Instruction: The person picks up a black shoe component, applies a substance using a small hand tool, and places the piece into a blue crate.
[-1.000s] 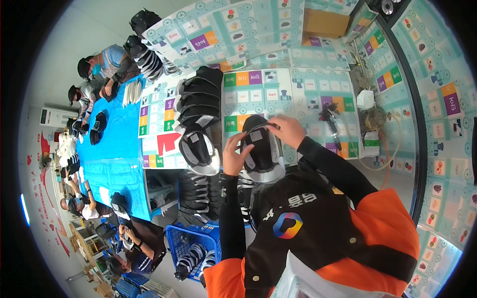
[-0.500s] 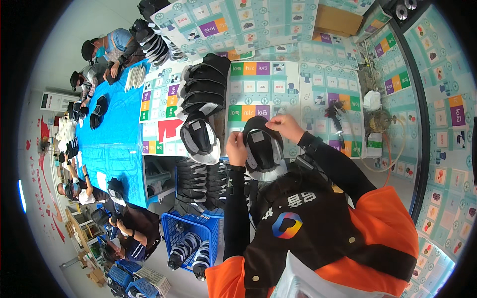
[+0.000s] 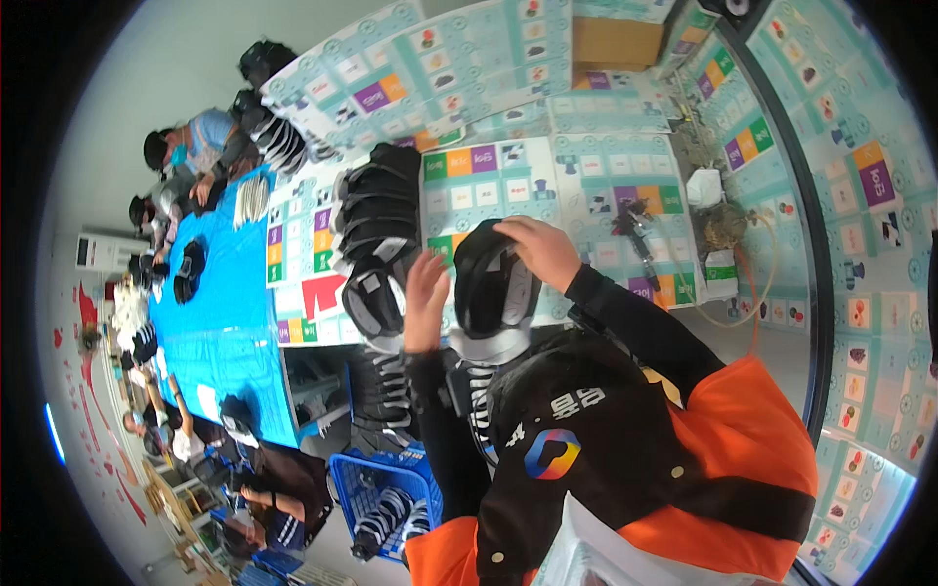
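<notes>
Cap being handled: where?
Head view, near centre: the cap has the right hand at its upper edge, the left hand and a cap stack to its left.

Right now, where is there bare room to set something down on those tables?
On the printed table covering: between the row of black caps and the dark gun-shaped tool, beyond the right hand.
On the blue tabletop: between the lone black cap and the white sheet.
Crowded around the left hand, which stands between that row and the held cap.
</notes>
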`<act>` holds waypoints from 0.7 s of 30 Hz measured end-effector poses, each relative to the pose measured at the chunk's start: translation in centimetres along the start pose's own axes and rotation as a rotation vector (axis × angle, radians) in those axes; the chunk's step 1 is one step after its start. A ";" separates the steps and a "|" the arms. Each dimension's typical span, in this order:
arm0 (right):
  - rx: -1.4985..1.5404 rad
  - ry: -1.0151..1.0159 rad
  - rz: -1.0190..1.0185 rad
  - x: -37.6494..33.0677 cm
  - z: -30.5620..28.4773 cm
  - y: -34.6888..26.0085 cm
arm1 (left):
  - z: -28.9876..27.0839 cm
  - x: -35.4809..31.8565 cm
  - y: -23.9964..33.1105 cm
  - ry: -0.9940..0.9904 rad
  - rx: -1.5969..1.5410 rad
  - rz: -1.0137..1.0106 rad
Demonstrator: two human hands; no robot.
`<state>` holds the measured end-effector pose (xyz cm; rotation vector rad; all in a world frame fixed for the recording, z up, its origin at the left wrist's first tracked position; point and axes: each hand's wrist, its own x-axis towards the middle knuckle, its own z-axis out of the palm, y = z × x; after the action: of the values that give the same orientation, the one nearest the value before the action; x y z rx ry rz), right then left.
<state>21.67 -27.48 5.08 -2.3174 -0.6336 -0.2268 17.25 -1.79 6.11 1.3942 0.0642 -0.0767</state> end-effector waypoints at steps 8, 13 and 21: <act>0.565 0.112 0.647 -7.5 3.3 9.5 | 2.5 -1.4 -1.0 0.161 0.654 0.089; -0.238 0.045 0.634 -14.4 2.6 20.9 | 10.5 3.9 -0.5 -0.005 1.131 0.312; -0.588 -0.072 0.889 -17.5 1.3 28.1 | 16.3 6.4 -6.9 -0.228 1.237 0.223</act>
<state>20.66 -50.81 -18.50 -2.9220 0.5413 0.1107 23.02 -19.11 1.60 2.6030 -0.3940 -0.0922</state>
